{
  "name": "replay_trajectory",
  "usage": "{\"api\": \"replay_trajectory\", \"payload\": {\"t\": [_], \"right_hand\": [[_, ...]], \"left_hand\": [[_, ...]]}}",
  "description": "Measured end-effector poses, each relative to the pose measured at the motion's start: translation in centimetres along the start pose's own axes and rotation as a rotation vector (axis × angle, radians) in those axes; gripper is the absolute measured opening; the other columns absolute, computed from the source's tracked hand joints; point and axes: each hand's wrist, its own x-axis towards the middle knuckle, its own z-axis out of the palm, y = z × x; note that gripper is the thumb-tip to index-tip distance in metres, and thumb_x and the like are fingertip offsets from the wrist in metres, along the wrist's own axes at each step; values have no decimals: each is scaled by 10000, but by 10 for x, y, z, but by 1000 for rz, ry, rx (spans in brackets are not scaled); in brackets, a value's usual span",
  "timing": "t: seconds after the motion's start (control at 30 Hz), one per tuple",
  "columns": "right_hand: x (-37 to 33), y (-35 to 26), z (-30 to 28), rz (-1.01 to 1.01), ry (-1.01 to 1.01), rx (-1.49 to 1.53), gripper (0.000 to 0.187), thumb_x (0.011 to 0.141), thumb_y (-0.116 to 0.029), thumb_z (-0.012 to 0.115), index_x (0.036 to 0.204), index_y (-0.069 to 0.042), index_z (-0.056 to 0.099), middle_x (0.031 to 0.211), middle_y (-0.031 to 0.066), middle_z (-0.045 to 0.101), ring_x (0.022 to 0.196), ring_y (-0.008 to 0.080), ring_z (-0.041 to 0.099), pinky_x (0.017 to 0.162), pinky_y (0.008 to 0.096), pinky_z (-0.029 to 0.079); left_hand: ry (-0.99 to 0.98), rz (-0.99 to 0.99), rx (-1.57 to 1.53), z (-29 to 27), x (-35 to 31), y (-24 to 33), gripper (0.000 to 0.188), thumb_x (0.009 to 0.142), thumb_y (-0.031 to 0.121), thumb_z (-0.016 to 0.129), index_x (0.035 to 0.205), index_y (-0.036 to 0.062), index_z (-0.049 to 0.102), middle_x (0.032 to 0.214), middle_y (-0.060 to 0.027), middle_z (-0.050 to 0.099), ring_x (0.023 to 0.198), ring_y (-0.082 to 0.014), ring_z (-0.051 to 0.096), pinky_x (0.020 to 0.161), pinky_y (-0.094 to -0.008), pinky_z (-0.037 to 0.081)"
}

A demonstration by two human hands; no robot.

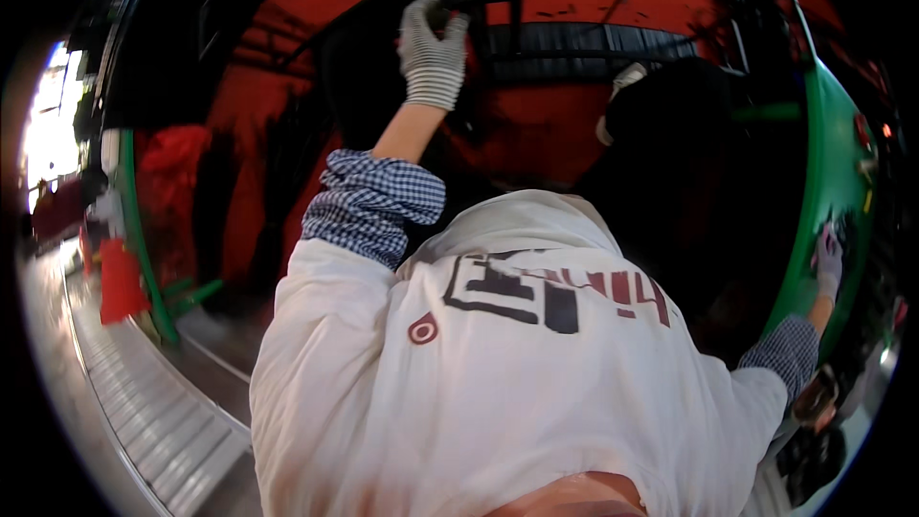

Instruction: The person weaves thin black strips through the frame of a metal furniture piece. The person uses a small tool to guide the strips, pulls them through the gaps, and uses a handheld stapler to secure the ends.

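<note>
My left hand (433, 56), in a white and grey striped glove, reaches out past my checked cuff. Its thumb and forefinger curve apart, with a dark gap between them. Just beside those fingers is a black metal frame (515, 14); whether they touch it cannot be made out. Far to the right, my right hand (828, 257), also gloved, rests at a small dark fitting on a green panel (823, 163). That hand is small and blurred, so the grip of its fingers is unclear.
Below the hands spreads a red surface (546, 124) with dark scraps on it. A black ribbed strip (593, 38) crosses it. My dark-trousered leg and a pale shoe (627, 77) are near it. At left stand a green post (134, 220), a red container (123, 280) and a metal roller conveyor (158, 412).
</note>
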Motion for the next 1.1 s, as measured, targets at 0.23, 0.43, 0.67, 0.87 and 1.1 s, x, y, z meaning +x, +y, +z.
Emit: {"api": "replay_trajectory", "payload": {"t": [0.23, 0.43, 0.67, 0.87, 1.1], "right_hand": [[-13, -72, 9, -72, 347, -587, 793, 863, -504, 712, 1516, -119, 482, 1340, 217, 647, 1171, 346, 652, 984, 417, 492], [-76, -240, 39, -581, -196, 531, 579, 970, -224, 677, 1475, -18, 479, 1241, 96, 668, 1169, 191, 634, 1024, 321, 502], [-258, -470, 134, -854, -747, 696, 604, 953, -210, 687, 1487, -21, 477, 1305, 111, 611, 1207, 224, 614, 1060, 328, 483], [-322, -564, 212, -1066, -955, 57, 577, 919, -447, 755, 1292, -25, 626, 961, 38, 651, 842, 132, 629, 811, 276, 533], [-304, -603, 258, -1113, -908, -270, 695, 864, -571, 782, 1291, -34, 673, 924, 60, 722, 824, 132, 686, 804, 307, 564]], "left_hand": [[-331, -436, -400, 14, 0, 3, 422, 997, 271, 704, 1292, -26, 649, 1022, -115, 754, 838, -138, 717, 736, -276, 587], [-463, -692, -853, 14, -5, 0, 599, 999, 371, 687, 1438, -4, 529, 1109, -105, 724, 828, -144, 713, 673, -248, 570], [-514, -621, -787, 8, -2, 30, 423, 1014, 293, 687, 1347, 45, 605, 961, -51, 728, 679, -102, 661, 600, -223, 522], [-543, -473, -728, 0, -8, 37, 220, 1051, 204, 626, 1166, 35, 708, 849, -38, 724, 617, -84, 616, 582, -223, 514], [-556, -401, -848, -3, -12, 35, 235, 1060, 189, 605, 1208, 31, 699, 872, -28, 736, 723, -80, 658, 654, -214, 542]]}}
